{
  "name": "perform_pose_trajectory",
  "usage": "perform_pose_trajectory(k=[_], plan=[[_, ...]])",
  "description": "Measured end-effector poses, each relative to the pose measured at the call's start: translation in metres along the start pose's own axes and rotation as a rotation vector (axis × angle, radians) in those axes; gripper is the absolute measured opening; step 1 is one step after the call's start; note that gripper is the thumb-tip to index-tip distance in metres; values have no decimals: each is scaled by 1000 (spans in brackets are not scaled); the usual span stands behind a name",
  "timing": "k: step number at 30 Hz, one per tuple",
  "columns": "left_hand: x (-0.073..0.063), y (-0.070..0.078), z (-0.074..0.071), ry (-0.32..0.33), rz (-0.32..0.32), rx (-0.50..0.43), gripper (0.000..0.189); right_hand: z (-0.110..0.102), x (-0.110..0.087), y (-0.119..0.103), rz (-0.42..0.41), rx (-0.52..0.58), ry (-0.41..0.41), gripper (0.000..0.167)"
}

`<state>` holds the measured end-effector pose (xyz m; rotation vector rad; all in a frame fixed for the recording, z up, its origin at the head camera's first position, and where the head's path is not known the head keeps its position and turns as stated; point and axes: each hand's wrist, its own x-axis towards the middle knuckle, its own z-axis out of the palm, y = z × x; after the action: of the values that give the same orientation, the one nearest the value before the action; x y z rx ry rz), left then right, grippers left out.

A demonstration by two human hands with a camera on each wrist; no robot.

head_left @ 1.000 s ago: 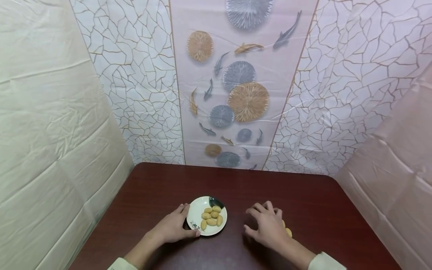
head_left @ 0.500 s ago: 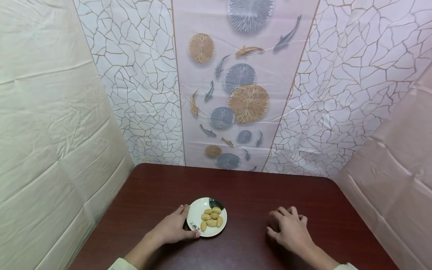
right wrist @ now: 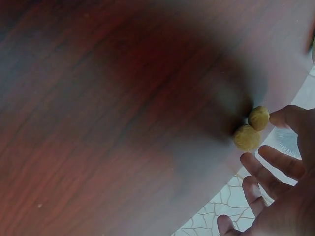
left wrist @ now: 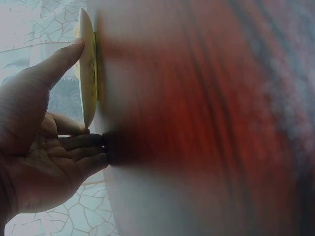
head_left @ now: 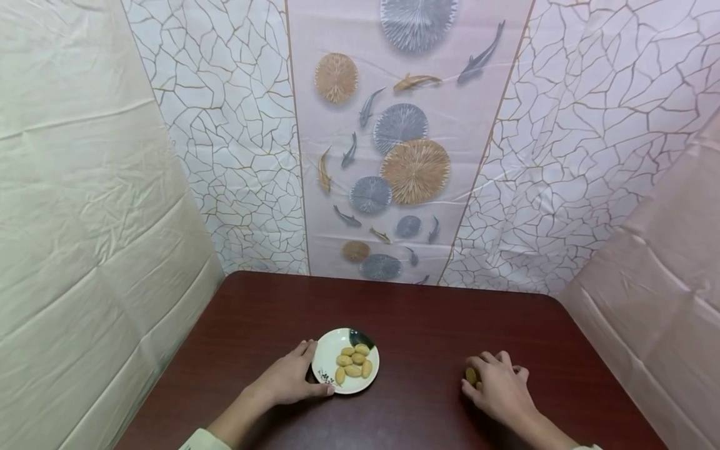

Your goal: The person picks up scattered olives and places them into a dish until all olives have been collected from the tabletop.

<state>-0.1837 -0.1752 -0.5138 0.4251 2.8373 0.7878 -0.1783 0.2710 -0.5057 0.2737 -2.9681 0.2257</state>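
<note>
A small white plate (head_left: 323, 357) with a dark green patch on its rim bears several yellow oval pieces (head_left: 352, 370). My left hand (head_left: 287, 378) holds the plate at its left side, thumb at the near rim and fingers at the far rim. To the right, my right hand (head_left: 500, 384) reaches down over two more yellow pieces. In the right wrist view these lie side by side, a smaller one (right wrist: 259, 118) right at the thumb tip and a rounder one (right wrist: 247, 138) near the fingertips. The fingers are spread and bent around them, not closed.
Both hands work on a dark red-brown table (head_left: 405, 319) with rounded far corners. Patterned cloth (head_left: 382, 219) stands behind it, and pale creased cloth (head_left: 101, 250) closes off the sides.
My right hand has moved away from the plate to the right and come down over the two yellow pieces, which earlier showed behind its wrist. The left hand and plate have stayed put.
</note>
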Motion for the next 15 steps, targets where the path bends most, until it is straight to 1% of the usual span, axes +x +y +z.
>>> perform_pose_trajectory(k=[2,5,10,15], plan=[[0,0,0,-1,1,3,122,1,2,1,14,5,-25,31],[-1,2,-1,0,3,9,122,1,3,1,21,15,-35,26],[-1,2,-1,-3,5,2,122,4,4,0,18,23,-20,21],[1,-1,0,-11,7,3,122,5,4,-2,24,16,4,20]])
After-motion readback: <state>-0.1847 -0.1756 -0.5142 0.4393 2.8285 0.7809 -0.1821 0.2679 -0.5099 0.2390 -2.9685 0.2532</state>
